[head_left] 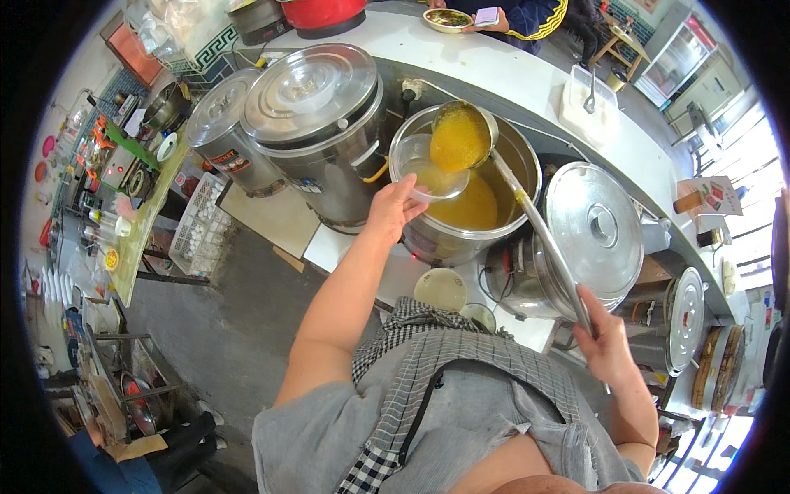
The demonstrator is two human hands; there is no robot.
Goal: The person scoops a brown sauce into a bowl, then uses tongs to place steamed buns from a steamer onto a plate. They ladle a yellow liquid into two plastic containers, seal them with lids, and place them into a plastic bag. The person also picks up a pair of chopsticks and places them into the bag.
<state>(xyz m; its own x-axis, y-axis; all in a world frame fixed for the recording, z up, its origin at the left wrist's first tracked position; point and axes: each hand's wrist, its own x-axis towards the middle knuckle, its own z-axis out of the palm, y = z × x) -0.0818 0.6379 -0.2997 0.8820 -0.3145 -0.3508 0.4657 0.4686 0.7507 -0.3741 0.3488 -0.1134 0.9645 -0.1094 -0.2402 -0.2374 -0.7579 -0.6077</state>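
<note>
My left hand (395, 207) grips the rim of a clear plastic bowl (412, 154), held over an open steel pot (536, 170). Some yellow food, perhaps porridge, lies in the bowl's bottom. In my right hand (606, 343) is the long metal handle of a ladle (540, 231). The ladle's cup is tipped towards the bowl, and thick yellow porridge (458, 139) spills over its lip. More yellow porridge (472, 204) partly fills the pot below. Just in front of my apron stand a pale bowl (440, 290) and a second, partly hidden bowl (478, 316).
Large lidded steel pots (308, 92) stand on the left; a lidded pot (595, 225) is close on the right. Behind runs a white counter (518, 68) with a clear tub (586, 120). Across it, a person's hand (500, 21) holds a phone. A crate of eggs (197, 228) sits left.
</note>
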